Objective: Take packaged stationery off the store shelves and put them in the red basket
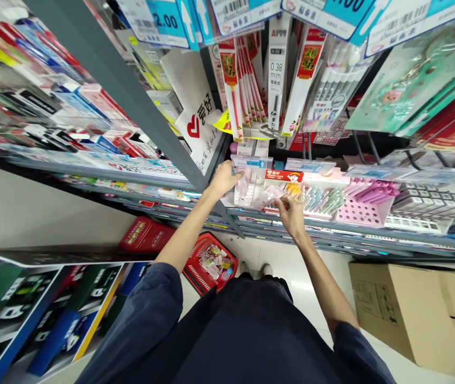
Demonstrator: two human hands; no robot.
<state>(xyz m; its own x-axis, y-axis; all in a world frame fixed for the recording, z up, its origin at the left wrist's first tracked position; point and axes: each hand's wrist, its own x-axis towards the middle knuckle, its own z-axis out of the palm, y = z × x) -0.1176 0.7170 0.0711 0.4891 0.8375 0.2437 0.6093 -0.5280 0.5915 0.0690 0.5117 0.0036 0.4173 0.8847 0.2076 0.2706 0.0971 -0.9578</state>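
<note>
My left hand [224, 180] reaches over a small white perforated basket [254, 185] on the shelf. Its fingers are closed around the edge of a small clear packet with a pinkish tint [244, 184]; what is inside is too blurred to tell. Just right of the basket, my right hand [291, 212] pinches another clear plastic packet [268, 197] with pale contents, tilted toward the left. Orange pens [292, 189] stand right behind the right fingers. Beside them, pale blue and green pens [323, 199] fill a white box.
Pink pens [373, 190] sit in a pink perforated basket [365, 212]. Packaged pens [247, 80] hang above, under price tags [167, 21]. A red shopping basket [195, 272] with packets stands on the floor by my feet. A cardboard box [415, 309] is at right, a display stand [71, 314] at left.
</note>
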